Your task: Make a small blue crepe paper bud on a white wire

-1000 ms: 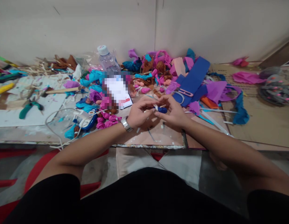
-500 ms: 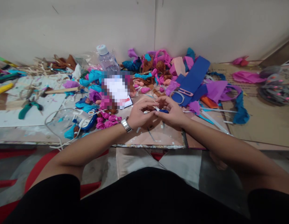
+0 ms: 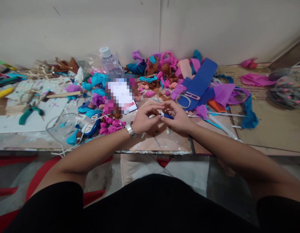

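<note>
My left hand and my right hand meet over the low worktable, fingers curled together around a small dark blue paper bud with a thin white strip at its left end. Both hands pinch it between fingertips. A silver watch sits on my left wrist. Just behind the hands lie a clear ring and a pink clip on a folded dark blue crepe sheet.
Crumpled pink, purple, teal and brown crepe paper is heaped at the back by the wall. A plastic bottle, green-handled pliers, a white cable, magenta buds and wooden sticks lie left. Cardboard lies right.
The hands have closed in tighter round the blue bud and shifted slightly; less of the bud shows than a second ago.
</note>
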Demonstrator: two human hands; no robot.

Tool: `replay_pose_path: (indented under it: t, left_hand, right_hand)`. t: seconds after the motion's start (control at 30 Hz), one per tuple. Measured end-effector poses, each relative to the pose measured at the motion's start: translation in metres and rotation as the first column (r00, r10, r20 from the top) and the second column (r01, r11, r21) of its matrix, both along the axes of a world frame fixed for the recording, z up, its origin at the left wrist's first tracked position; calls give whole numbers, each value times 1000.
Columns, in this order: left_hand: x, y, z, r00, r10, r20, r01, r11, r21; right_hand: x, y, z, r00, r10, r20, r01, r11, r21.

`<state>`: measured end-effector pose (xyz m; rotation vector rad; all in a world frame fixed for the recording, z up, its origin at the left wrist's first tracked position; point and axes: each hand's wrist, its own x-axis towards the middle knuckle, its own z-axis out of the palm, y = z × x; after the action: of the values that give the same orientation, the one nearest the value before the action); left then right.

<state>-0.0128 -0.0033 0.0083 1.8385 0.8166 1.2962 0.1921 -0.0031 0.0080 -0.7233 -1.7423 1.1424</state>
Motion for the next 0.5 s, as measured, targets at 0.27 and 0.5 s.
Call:
replay_pose_path:
  t: [0.27, 0.5]
  left_hand:
    - [-2, 1, 0, 995, 92, 37, -90, 995, -43]
    - [-1, 1, 0, 995, 84, 51, -82, 996, -41]
  right_hand:
    - [-1, 1, 4, 993, -65, -94, 52, 989, -139]
    - [-1, 0, 11, 993, -92, -74, 80, 985, -151]
